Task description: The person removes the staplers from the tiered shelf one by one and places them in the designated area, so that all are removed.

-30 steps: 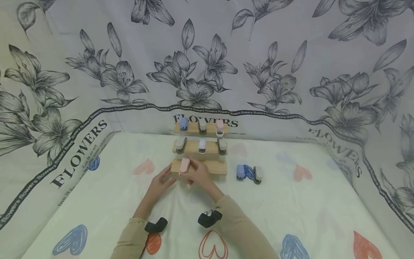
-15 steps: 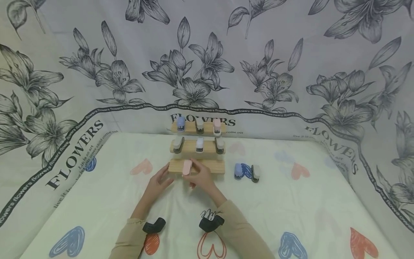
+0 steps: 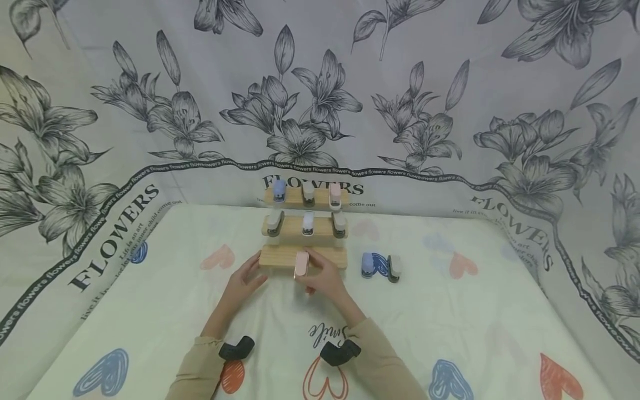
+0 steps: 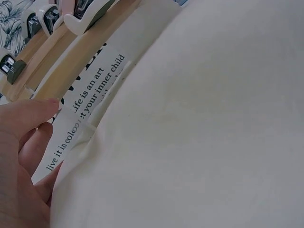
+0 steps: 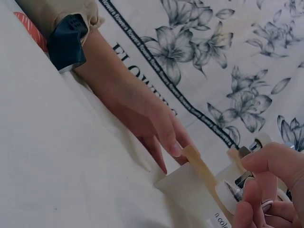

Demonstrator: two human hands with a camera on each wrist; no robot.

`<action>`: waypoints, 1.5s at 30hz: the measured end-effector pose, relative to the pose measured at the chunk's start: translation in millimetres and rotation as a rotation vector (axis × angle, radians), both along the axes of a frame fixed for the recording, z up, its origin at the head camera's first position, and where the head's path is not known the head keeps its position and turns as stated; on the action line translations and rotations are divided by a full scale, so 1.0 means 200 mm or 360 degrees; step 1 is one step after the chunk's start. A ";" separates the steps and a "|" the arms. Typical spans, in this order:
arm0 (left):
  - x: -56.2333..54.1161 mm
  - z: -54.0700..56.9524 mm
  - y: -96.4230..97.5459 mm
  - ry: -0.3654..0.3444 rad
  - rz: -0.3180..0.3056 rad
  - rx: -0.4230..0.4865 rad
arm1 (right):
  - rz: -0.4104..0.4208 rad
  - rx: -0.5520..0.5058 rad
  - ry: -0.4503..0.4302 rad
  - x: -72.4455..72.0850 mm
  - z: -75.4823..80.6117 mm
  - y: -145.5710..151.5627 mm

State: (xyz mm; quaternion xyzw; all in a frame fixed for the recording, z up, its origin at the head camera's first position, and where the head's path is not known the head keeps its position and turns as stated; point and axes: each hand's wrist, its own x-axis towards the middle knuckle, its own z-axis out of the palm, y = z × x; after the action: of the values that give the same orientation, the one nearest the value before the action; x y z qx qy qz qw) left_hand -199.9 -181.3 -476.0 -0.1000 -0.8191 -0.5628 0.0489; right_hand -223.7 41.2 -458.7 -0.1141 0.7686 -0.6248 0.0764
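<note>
Pale wood makes up the shelf (image 3: 293, 226) behind the grip. The left hand (image 3: 240, 288), fingers loose, touches the end of the low board (image 3: 276, 256). The right hand (image 3: 325, 278) pinches a pink stapler (image 3: 301, 263) at that board's front edge. If let go too near the edge, it could fall. Count three boards, nine staplers: one held, six staplers (image 3: 279, 190) behind, two staplers (image 3: 367, 265) right of the grip.

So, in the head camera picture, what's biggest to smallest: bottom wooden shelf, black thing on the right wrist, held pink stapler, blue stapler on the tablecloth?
1. Bottom wooden shelf
2. Black thing
3. Pink stapler and blue stapler: too alike to rank; the held one may be nearer the camera.
</note>
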 end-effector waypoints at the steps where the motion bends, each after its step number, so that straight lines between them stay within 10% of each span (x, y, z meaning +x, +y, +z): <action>1: 0.00 0.00 0.00 -0.0002 0.0003 -0.0002 | 0.0004 0.0029 0.0009 0.01 0.01 0.01; 14: -0.07 -0.16 -0.06 0.0003 0.0009 -0.0024 | 0.0099 0.0179 0.0061 0.05 -0.01 0.15; 25: 0.00 -0.01 0.02 -0.0080 -0.0008 0.0049 | 0.0103 0.0091 -0.0129 0.05 0.06 0.24; 33: -0.06 -0.12 -0.04 -0.0001 -0.0001 -0.0018 | 0.0221 -0.0132 -0.0153 0.07 0.22 0.35; 45: -0.07 -0.13 -0.04 -0.0013 0.0013 0.0032 | 0.0125 -0.0158 -0.0126 -0.05 0.13 0.58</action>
State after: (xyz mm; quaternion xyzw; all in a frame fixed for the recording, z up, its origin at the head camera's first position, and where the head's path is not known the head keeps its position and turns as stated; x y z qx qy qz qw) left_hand -213.1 -188.9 -502.7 -0.0940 -0.8140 -0.5712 0.0488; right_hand -233.9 158.2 -432.6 -0.1232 0.7280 -0.6627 0.1254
